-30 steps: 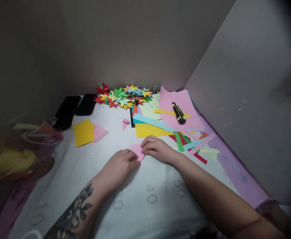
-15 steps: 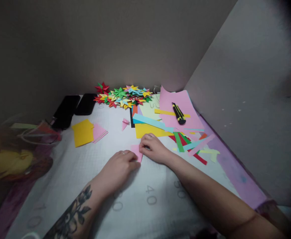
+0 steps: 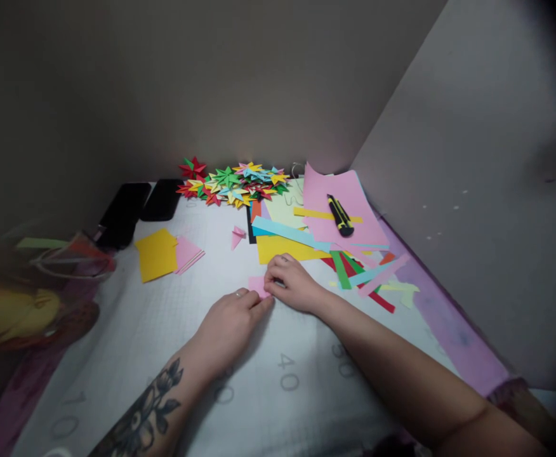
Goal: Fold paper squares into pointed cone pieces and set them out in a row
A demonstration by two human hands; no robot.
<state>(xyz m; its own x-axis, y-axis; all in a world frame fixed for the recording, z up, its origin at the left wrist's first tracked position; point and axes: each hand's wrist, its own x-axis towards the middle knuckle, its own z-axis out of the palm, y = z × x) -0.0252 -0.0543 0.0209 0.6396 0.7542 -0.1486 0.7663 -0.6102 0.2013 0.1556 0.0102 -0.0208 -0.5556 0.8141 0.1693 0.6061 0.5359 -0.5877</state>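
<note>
A small pink paper piece (image 3: 257, 285) lies on the white mat between my two hands, partly covered by the fingers. My left hand (image 3: 235, 320) bears on its near edge, with fingers pressed together and a ring on one finger. At the right edge, my right hand (image 3: 290, 282) pinches the paper between thumb and bent fingers. Beyond them sits a small folded pink paper piece (image 3: 238, 237). Off to the left, yellow paper squares (image 3: 157, 255) overlap a stack of pink paper squares (image 3: 188, 255).
Several folded paper stars (image 3: 230, 181) line the back wall. A black-and-yellow utility knife (image 3: 340, 216) rests on a pink sheet (image 3: 318, 187) at the back right, with coloured paper strips (image 3: 342, 270) in front. Two black phones (image 3: 161, 200) lie back left. A plastic bag (image 3: 30, 304) stands left.
My left hand has shifted slightly right and up, its fingers now close to my right fingertips. Less of the pink paper's near side shows, and it looks shorter.
</note>
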